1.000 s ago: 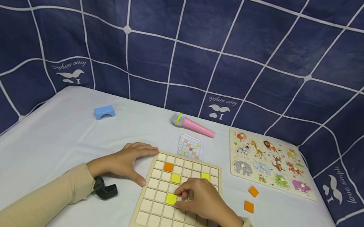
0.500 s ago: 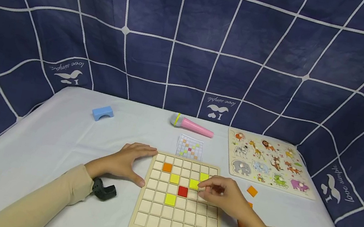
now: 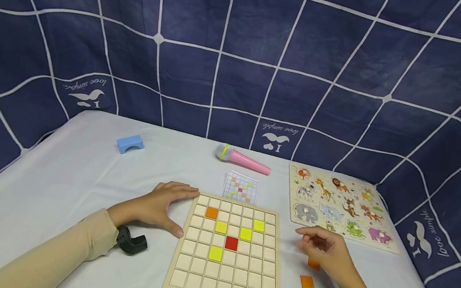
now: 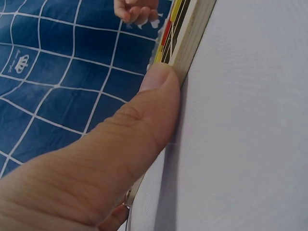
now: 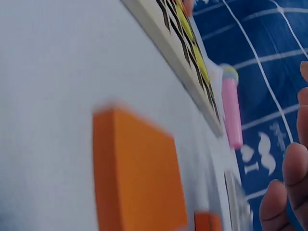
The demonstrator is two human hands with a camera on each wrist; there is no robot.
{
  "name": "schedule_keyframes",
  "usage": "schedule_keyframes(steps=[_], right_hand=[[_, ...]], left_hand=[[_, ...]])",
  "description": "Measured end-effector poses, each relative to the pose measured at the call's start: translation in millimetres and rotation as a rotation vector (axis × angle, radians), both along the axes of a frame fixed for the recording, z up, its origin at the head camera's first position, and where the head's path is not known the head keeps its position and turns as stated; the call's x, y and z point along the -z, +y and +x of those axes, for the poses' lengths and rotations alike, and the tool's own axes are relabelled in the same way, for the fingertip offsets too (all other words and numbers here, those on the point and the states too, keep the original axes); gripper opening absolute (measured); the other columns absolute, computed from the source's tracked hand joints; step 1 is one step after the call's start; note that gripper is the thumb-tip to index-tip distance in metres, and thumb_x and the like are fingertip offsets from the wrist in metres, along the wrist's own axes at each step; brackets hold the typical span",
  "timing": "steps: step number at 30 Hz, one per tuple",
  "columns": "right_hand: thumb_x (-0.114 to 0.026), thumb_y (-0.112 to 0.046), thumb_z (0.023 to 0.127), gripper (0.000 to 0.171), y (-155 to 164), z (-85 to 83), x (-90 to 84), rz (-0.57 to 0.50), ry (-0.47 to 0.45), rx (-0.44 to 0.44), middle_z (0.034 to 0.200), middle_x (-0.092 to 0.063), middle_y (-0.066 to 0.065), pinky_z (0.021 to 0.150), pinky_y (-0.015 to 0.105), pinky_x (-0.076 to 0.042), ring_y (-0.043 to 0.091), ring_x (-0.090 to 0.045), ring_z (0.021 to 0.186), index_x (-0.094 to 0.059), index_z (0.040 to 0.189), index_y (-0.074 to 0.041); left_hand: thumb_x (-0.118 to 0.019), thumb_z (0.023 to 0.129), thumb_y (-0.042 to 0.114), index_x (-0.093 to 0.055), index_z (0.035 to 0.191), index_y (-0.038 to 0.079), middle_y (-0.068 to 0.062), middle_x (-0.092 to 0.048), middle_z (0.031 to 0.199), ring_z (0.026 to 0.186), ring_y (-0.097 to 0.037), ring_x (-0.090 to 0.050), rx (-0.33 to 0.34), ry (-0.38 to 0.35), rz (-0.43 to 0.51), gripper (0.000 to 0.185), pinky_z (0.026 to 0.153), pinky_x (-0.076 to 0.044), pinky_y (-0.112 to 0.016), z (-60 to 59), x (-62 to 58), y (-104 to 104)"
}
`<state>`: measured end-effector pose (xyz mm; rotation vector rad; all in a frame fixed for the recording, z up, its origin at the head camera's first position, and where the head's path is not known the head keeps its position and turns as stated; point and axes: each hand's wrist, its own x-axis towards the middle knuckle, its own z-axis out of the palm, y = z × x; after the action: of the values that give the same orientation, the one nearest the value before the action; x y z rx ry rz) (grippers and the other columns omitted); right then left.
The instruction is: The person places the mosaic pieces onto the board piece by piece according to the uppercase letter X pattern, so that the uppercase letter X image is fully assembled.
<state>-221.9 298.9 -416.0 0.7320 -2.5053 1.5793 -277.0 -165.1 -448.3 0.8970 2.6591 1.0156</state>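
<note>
A wooden grid board point(image 3: 224, 287) lies on the white table and carries one orange, one red and several yellow tiles. My left hand point(image 3: 161, 205) rests flat at its left edge, the thumb point(image 4: 144, 115) pressed against the board's side point(image 4: 195, 29). To the right of the board my right hand point(image 3: 319, 244) hovers with loosely curled fingers point(image 5: 288, 192) and holds nothing. It is just above two loose orange tiles. One orange tile point(image 3: 307, 282) point(image 5: 137, 173) lies in the open, the other orange tile point(image 3: 313, 264) partly under the hand.
A small pattern card point(image 3: 241, 187) lies behind the board, with a pink toy microphone point(image 3: 246, 160) beyond it. A blue arch block point(image 3: 131, 143) sits far left, an animal peg puzzle point(image 3: 342, 205) far right. Blue checked cloth walls in the table.
My right hand has left the board and moved right to the loose orange tiles, uncovering a red and a yellow tile in the grid. The left hand has stayed put.
</note>
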Motion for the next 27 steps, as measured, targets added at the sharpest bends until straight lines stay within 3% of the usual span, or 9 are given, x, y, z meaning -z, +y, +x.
schedule_keyframes(steps=[6, 14, 21, 27], right_hand=[[-0.075, 0.014, 0.093, 0.023, 24.2, -5.4, 9.3, -0.01, 0.016, 0.209, 0.088, -0.067, -0.007, 0.07, 0.017, -0.054, 0.008, -0.062, 0.077, -0.07, 0.115, 0.017], [-0.081, 0.003, 0.094, 0.027, 44.6, -9.5, 22.7, 0.037, -0.064, 0.411, 0.081, -0.063, -0.009, 0.055, 0.021, -0.044, 0.008, -0.052, 0.068, -0.074, 0.118, 0.015], [-0.085, -0.008, 0.094, 0.033, 52.5, -9.0, 23.2, 0.19, -0.177, 0.482, 0.088, -0.068, -0.003, 0.061, 0.021, -0.044, 0.009, -0.052, 0.072, -0.077, 0.121, 0.009], [-0.089, -0.02, 0.091, 0.038, 55.9, -10.1, 21.5, 0.358, -0.209, 0.465, 0.087, -0.06, 0.003, 0.062, 0.026, -0.038, 0.013, -0.048, 0.073, -0.079, 0.12, 0.003]], left_hand=[[-0.101, 0.071, 0.046, -0.051, 0.161, 0.006, -0.015, -0.048, 0.166, 0.155, -0.044, -0.034, -0.004, 0.003, -0.009, 0.11, 0.12, -0.022, -0.069, -0.6, 0.6, -0.6], [-0.101, 0.071, 0.046, -0.051, 0.161, 0.007, -0.014, -0.048, 0.167, 0.156, -0.043, -0.033, -0.008, -0.006, -0.011, 0.109, 0.121, -0.022, -0.069, -0.5, -0.3, 0.5], [-0.101, 0.071, 0.045, -0.051, 0.161, 0.007, -0.015, -0.048, 0.167, 0.155, -0.043, -0.034, -0.006, 0.0, -0.01, 0.11, 0.121, -0.022, -0.068, -0.6, 0.0, 0.9], [-0.101, 0.071, 0.046, -0.051, 0.161, 0.007, -0.014, -0.047, 0.167, 0.156, -0.043, -0.034, -0.004, 0.005, -0.014, 0.111, 0.121, -0.022, -0.068, -1.8, 1.3, 1.0]])
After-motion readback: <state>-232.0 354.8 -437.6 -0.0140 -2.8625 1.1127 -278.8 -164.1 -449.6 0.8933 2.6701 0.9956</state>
